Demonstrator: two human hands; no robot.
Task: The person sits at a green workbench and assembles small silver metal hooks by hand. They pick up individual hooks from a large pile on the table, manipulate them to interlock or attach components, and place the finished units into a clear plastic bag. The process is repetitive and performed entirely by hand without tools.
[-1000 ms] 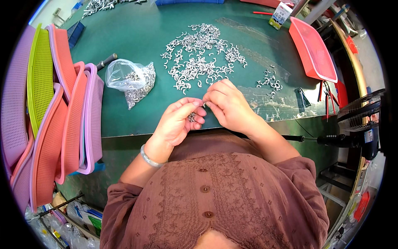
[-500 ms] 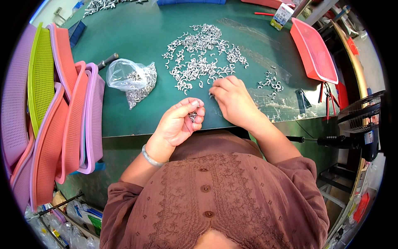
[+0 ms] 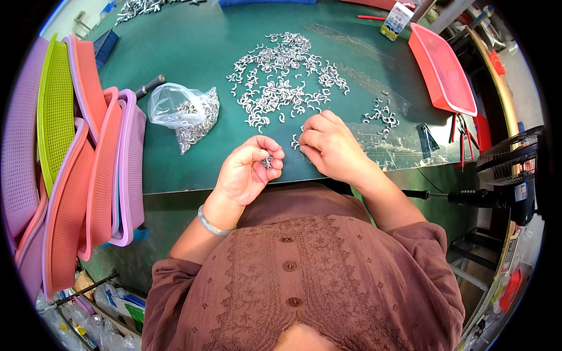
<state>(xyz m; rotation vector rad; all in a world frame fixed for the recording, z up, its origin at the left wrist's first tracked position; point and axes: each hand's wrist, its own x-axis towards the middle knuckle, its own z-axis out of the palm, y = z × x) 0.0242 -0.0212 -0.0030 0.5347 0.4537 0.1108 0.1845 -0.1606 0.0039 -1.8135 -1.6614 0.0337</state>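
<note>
Small curved silvery metal pieces [image 3: 275, 96] lie in a loose heap on the green tabletop [image 3: 181, 52]. My left hand [image 3: 249, 167], with a pale bangle at its wrist, is curled around a few of these pieces near the table's front edge. To its right, my right hand [image 3: 331, 143] rests low over the table with bent fingers, its fingertips by a few curved pieces [image 3: 295, 142]. Whether a piece is pinched there is hidden. A clear plastic bag [image 3: 187, 114] partly filled with the same pieces lies left of the heap.
Stacked pink, purple and green perforated baskets [image 3: 64, 164] crowd the left. A smaller group of pieces [image 3: 381, 115] lies right of my right hand. At the right are a pink basket [image 3: 443, 70], red-handled pliers [image 3: 462, 137], a carton [image 3: 397, 22] and a fan [image 3: 512, 164].
My right hand has drawn slightly down toward me, and a few curved pieces now show at its fingertips. My left hand has shifted slightly left, its fingers loosened a little around its pieces.
</note>
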